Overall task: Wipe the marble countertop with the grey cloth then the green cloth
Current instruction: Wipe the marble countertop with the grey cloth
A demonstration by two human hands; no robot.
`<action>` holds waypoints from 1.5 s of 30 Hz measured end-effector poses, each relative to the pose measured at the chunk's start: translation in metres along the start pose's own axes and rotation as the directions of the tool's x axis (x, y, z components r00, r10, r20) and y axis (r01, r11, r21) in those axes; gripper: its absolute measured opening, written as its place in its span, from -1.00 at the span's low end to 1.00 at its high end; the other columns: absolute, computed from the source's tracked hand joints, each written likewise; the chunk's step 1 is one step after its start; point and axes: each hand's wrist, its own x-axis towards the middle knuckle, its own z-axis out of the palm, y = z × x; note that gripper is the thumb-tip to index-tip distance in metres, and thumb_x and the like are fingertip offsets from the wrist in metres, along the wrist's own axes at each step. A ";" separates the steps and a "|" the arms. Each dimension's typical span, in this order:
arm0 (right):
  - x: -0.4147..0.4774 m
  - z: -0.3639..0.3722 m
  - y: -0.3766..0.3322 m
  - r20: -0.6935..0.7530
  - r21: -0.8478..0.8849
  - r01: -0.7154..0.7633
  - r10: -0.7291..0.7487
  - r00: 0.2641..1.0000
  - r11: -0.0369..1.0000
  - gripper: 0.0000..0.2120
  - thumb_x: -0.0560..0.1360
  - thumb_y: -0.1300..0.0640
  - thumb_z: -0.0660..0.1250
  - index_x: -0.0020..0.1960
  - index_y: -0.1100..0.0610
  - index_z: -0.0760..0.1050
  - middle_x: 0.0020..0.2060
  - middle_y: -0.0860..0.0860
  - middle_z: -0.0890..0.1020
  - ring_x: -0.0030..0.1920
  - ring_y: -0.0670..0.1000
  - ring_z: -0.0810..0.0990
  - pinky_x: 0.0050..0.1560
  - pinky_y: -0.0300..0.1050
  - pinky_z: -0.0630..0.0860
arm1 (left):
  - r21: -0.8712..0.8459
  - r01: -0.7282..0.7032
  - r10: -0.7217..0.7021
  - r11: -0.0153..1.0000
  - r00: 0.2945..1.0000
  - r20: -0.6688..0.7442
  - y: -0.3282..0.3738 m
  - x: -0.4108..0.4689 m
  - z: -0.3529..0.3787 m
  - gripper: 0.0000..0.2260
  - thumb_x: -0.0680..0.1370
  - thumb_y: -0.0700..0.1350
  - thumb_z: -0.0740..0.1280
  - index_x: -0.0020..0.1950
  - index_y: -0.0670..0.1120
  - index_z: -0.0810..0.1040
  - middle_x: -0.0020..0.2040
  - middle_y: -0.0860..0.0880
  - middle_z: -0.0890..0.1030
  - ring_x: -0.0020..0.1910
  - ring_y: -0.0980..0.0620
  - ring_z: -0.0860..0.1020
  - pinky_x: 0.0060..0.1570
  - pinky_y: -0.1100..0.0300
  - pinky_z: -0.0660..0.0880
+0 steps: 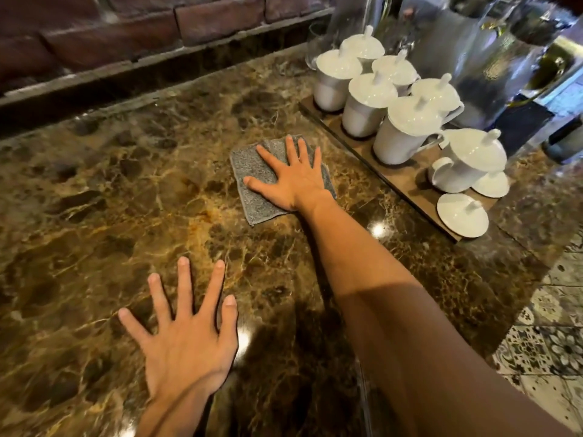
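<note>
My right hand lies flat, palm down and fingers spread, on the grey cloth; nothing is gripped, the palm only presses on the fabric. The cloth is folded to a rough square and lies on the marble countertop, near the middle of its width and toward the back edge. The thumb points left across the cloth; the fingertips reach its far edge. My right forearm crosses the counter from the near right corner.

My left hand is also open, fingers splayed, palm toward the bare marble by the near edge, well apart from the cloth. I cannot tell whether it touches the stone or hovers just above it.

Just right of the cloth, a wooden tray runs diagonally along the right side of the counter. It carries white lidded cups in two rows, one cup lying tilted at the near end, and a loose lid at the tray's near corner. Clear glass vessels stand behind the tray at the far right corner. A brick wall rises along the back edge. Patterned floor tiles show past the right edge.
</note>
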 end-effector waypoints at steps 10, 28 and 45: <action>-0.061 0.007 0.025 -0.027 0.059 -0.188 0.189 0.982 0.980 -0.07 0.39 -0.68 -0.13 0.65 -0.30 -0.08 0.68 0.13 -0.17 0.65 0.24 -0.26 0.58 0.31 -0.31 | -0.009 -0.056 0.056 0.998 0.996 -0.066 -0.005 -0.004 0.003 -0.51 0.61 0.33 -0.24 0.54 0.42 -0.28 0.65 0.09 -0.28 0.61 -0.19 -0.30 0.44 -0.46 -0.29; -0.426 0.086 -0.029 -0.034 0.040 -0.182 0.183 0.983 0.983 -0.18 0.51 -0.56 0.01 0.67 -0.23 0.01 0.68 0.14 0.01 0.66 0.24 -0.10 0.59 0.33 -0.04 | 0.019 -0.199 0.200 0.980 0.979 -0.044 0.023 -0.029 0.015 -0.48 0.65 0.27 -0.18 0.62 0.30 -0.16 0.67 0.01 -0.23 0.60 -0.28 -0.27 0.43 -0.48 -0.28; -0.105 0.006 0.084 -0.054 0.046 -0.189 0.191 0.980 0.981 -0.18 0.49 -0.60 -0.06 0.65 -0.29 -0.07 0.68 0.13 -0.12 0.66 0.19 -0.19 0.61 0.22 -0.27 | 0.048 -0.202 0.205 0.978 0.976 -0.074 0.025 -0.021 0.022 -0.50 0.63 0.30 -0.24 0.57 0.37 -0.26 0.67 0.04 -0.21 0.62 -0.26 -0.23 0.43 -0.49 -0.24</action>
